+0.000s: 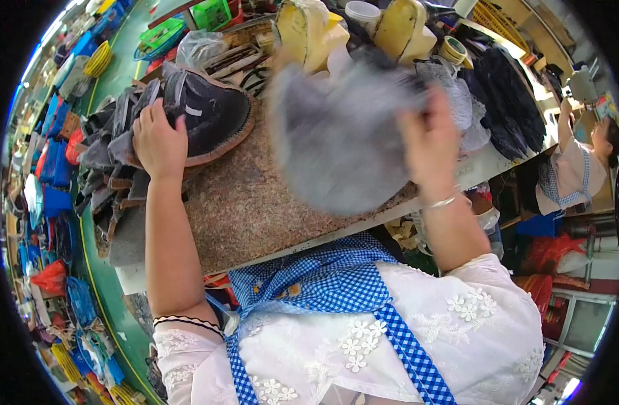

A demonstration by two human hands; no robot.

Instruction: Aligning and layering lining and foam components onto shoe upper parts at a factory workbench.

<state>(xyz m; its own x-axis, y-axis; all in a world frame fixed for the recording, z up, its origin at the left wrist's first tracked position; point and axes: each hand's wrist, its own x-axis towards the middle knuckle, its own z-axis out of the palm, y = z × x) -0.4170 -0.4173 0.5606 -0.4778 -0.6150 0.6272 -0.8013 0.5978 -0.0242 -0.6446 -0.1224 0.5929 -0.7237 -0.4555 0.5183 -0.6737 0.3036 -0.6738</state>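
Observation:
My left hand (159,142) is at the stack of shoe uppers, its fingers closed over the top one. That dark shoe upper (218,111) has stitching along its brown rim and lies on the left end of the bench. Under and behind it, more grey uppers (110,152) are heaped. Gripped at its right edge by my right hand (431,148), a grey fleecy piece (343,148) hangs above the middle of the bench. Motion blurs it, so its exact kind cannot be made out.
Two yellow shoe-shaped forms (309,34) stand along the back, near a white tub (362,13). Grey and black fleecy pieces (502,101) lie at the right end of the speckled workbench (228,216). A co-worker (573,162) is further right; a green basket (162,37) stands back left.

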